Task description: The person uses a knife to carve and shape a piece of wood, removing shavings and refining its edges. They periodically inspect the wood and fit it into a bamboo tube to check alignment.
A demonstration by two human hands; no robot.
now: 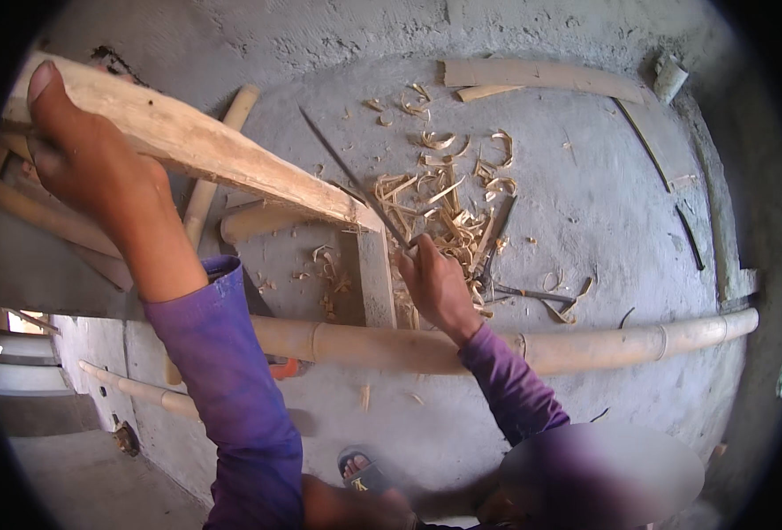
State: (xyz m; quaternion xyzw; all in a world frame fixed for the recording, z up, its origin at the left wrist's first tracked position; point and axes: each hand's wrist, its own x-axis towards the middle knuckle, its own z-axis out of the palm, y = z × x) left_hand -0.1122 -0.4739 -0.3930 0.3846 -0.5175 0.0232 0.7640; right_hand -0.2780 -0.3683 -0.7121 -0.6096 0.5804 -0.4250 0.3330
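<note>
1. From where I stand, the left hand (99, 155) is clasped on the upper end of the beam (197, 137), thumb on top; the beam slants over the left side of the floor (594, 230).
2. The right hand (440, 287) is closed around the handle of the knife (342, 159), whose blade crosses the beam's lower end; I can't tell whether they touch.
3. Beneath that end stands a wooden block (377, 278).
4. By the floor's far right corner is a pipe stub (671, 78); I can't make out its inside.
5. The sandal (362, 475) bears a gold mark on its strap.
6. Shavings (448, 212) heap beside the knife, and grey floor runs from them toward a dark strip (689, 237) near the right edge.
7. A bamboo pole (585, 352) lies across the near side, between sandal and shavings.
</note>
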